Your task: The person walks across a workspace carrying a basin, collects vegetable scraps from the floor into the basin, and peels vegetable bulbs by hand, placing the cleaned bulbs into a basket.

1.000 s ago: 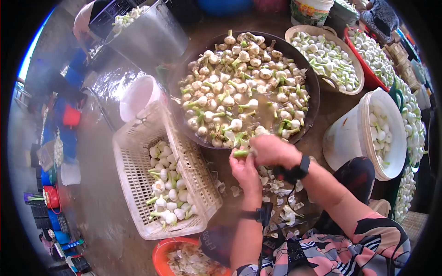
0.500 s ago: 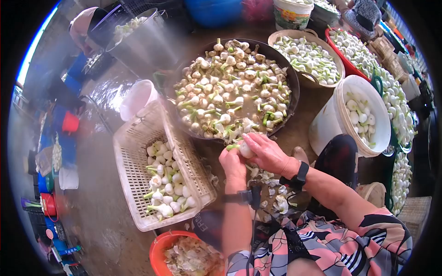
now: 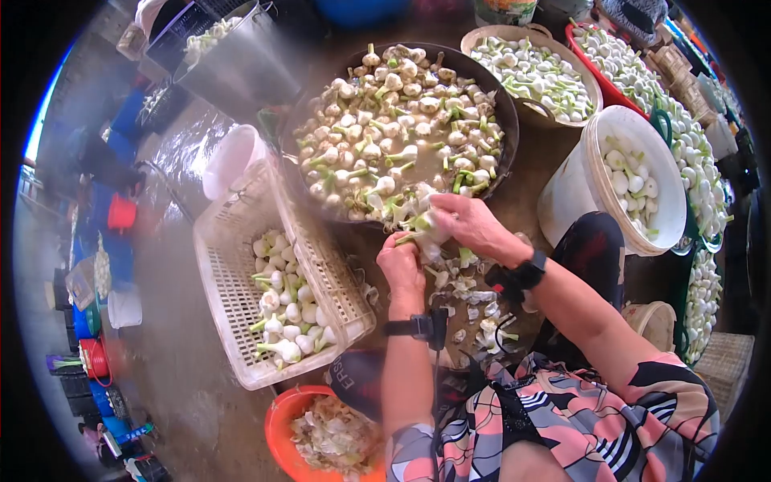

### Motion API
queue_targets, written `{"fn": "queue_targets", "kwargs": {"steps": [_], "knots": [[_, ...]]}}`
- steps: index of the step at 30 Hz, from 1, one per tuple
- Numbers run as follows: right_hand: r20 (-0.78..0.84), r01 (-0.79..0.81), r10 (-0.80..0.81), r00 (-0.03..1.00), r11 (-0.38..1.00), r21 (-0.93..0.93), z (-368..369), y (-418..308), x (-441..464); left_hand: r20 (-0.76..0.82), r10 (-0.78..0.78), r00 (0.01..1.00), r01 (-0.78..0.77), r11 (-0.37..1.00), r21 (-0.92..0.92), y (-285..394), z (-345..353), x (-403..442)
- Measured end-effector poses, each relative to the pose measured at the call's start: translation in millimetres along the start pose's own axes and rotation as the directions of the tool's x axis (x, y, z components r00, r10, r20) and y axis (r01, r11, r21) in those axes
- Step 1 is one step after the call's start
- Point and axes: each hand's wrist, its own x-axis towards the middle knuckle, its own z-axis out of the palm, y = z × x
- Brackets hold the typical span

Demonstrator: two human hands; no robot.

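Note:
A garlic bulb with a short green stem is between my two hands, partly hidden by fingers and blurred. My left hand is closed round its stem end. From the upper right my right hand pinches the bulb's outer skin, which looks loose and pale. Just beyond them stands a wide dark basin of muddy water with many unpeeled garlic bulbs. To the left, a white plastic crate holds cleaned bulbs. Peeled skins lie on the ground below my hands.
An orange bowl of skins sits near my left leg. On the right are a white bucket with some bulbs, a beige tub and a red basin, both full of garlic. A pink-white bucket stands behind the crate.
My right hand has moved up and slightly right from the left hand, and the skin now stretches between them. The view has tilted down a little.

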Motion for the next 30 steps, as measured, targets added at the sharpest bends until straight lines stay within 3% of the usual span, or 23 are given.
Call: {"fn": "queue_targets", "kwargs": {"steps": [1,3,4,5,6,7,8,10,12,13,14,16,17,18,20,21,22,24,25,26,27,28,30], "knots": [[0.008,0.177,-0.178,0.984,0.978,-0.11,-1.1,-2.0,-5.6,0.023,-0.03,0.999,0.031,0.999,-0.015,4.2,8.8,-2.7],[-0.087,0.133,-0.142,0.986,0.987,-0.095,6.2,0.4,-5.0,0.09,-0.107,0.99,0.1,0.992,0.073,5.5,10.3,-6.1],[-0.134,0.112,-0.123,0.983,0.99,-0.084,9.9,1.6,-4.7,0.038,-0.097,0.995,0.095,0.993,0.073,-1.1,7.0,-2.7],[-0.088,-0.196,0.223,0.971,0.95,0.242,13.3,9.2,-0.4,-0.014,-0.088,0.996,0.089,0.993,0.074,-9.7,3.1,2.5],[0.062,-0.47,0.516,0.855,0.717,0.514,14.5,16.9,2.6,-0.067,-0.078,0.995,0.083,0.994,0.076,-18.2,-1.8,6.8],[0.147,-0.477,0.56,0.816,0.506,0.719,2.0,6.7,3.0,-0.088,-0.101,0.991,0.105,0.994,0.04,-11.4,-1.3,5.1],[0.135,-0.441,0.516,0.846,0.533,0.722,-5.5,1.2,2.4,-0.131,-0.104,0.986,0.103,0.995,-0.014,-9.6,0.2,7.4],[0.067,-0.394,0.532,0.844,0.53,0.751,-5.8,6.0,0.0,-0.182,0.0,0.983,0.021,0.993,0.114,-16.5,-8.1,9.0],[-0.058,-0.228,0.524,0.85,0.464,0.856,-14.2,54.4,-5.5,-0.309,-0.173,0.935,0.142,0.983,-0.119,-11.2,-8.2,7.3],[-0.105,-0.307,0.578,0.809,0.569,0.763,-18.5,34.9,-0.8,-0.355,-0.265,0.896,0.187,0.953,-0.239,-10.3,-8.3,6.1],[-0.02,-0.339,0.508,0.861,0.602,0.723,-7.0,30.1,0.8,-0.071,-0.211,0.975,0.179,0.933,-0.311,-22.2,-14.8,8.9],[0.176,-0.38,0.353,0.919,0.67,0.638,22.7,24.7,-4.4,0.148,-0.081,0.986,0.101,0.986,-0.133,-43.6,-9.3,16.3],[-0.007,-0.185,0.227,0.974,0.809,0.558,43.0,28.9,-5.9,0.096,-0.126,0.987,0.145,0.964,-0.221,-38.0,-0.7,5.2],[0.054,-0.322,0.391,0.919,0.664,0.675,48.5,35.4,-13.5,0.073,-0.162,0.984,0.176,0.95,-0.257,-40.7,-2.0,7.9],[-0.045,-0.357,0.567,0.822,0.576,0.736,46.7,47.1,-1.4,0.036,-0.234,0.972,0.233,0.915,-0.329,-45.7,-3.1,17.3],[-0.1,-0.3,0.544,0.833,0.596,0.745,42.6,51.4,2.9,0.005,-0.21,0.978,0.202,0.931,-0.304,-48.9,-1.6,13.1],[-0.042,-0.398,0.634,0.772,0.533,0.747,27.6,24.7,4.4,-0.013,-0.191,0.981,0.177,0.932,-0.316,-46.4,-3.2,12.4],[-0.019,-0.419,0.513,0.858,0.721,0.551,6.3,-1.0,-2.8,-0.051,-0.154,0.987,0.128,0.932,-0.34,-38.3,-9.2,13.4],[0.052,-0.44,0.449,0.892,0.836,0.328,2.0,-5.1,-10.0,-0.098,-0.193,0.976,0.142,0.912,-0.385,-32.7,-8.3,12.6],[0.137,-0.411,0.397,0.907,0.908,0.088,-0.2,-19.0,-18.1,-0.16,-0.131,0.978,0.072,0.942,-0.328,-32.2,-7.2,10.9],[0.192,-0.137,0.201,0.96,0.943,-0.304,-1.1,-36.0,-28.9,-0.218,-0.065,0.974,0.005,0.964,-0.266,-32.1,-5.7,8.7],[0.087,-0.009,0.048,0.995,0.915,-0.404,5.4,-45.3,-43.2,-0.271,0.004,0.963,-0.06,0.978,-0.199,-31.2,-4.9,6.3],[0.111,-0.081,0.106,0.988,0.975,-0.209,20.9,-44.4,-44.8,-0.194,-0.015,0.981,-0.029,0.975,-0.222,-28.1,-3.8,-1.2]]}}
